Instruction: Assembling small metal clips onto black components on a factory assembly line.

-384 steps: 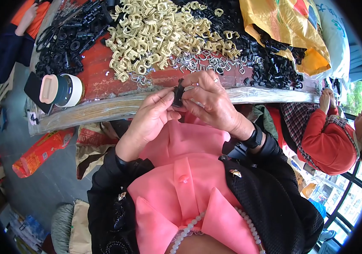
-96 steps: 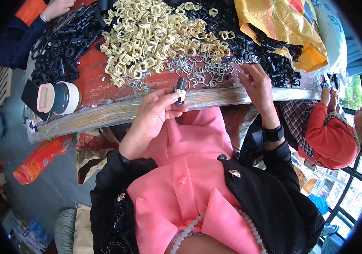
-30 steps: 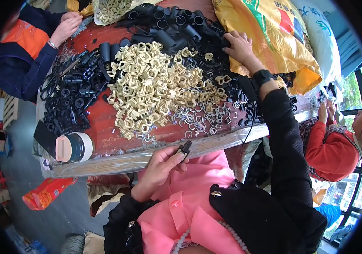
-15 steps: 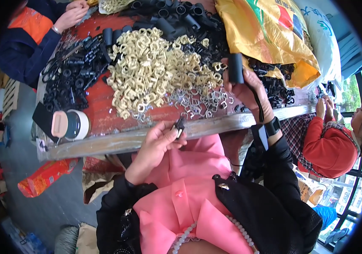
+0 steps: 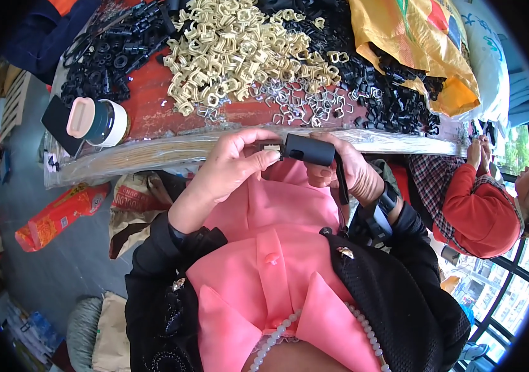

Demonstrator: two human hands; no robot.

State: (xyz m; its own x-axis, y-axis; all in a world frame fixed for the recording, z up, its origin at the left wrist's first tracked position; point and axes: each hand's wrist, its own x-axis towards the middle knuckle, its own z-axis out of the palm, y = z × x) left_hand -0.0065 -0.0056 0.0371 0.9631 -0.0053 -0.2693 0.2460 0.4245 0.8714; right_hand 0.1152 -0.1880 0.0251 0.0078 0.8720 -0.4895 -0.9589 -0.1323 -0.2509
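Observation:
Just above my lap, by the table's near edge, both hands are close together. My left hand [image 5: 236,160] pinches a small black part with a cream clip [image 5: 271,148] on it between thumb and fingers. My right hand [image 5: 352,166] is wrapped round a black plastic cylinder [image 5: 310,150] with a slot in its side and a dark strap [image 5: 342,180] hanging down. The cylinder's left end meets the small part or lies right beside it; I cannot tell if they are joined. Beyond my hands lie a heap of cream plastic clips [image 5: 221,53] and scattered metal wire clips [image 5: 308,102].
Black plastic parts [image 5: 106,56] cover the table's left; more black pieces [image 5: 394,96] lie right, beside a yellow sack [image 5: 416,46]. A lidded cup [image 5: 111,124] and a dark flat phone-like object [image 5: 60,124] stand near the left edge. A co-worker in red [image 5: 484,214] sits at right.
My right hand has brought the cylinder down and left from over the table, turning it sideways. My left hand has risen slightly with the small part, and the two pieces now meet.

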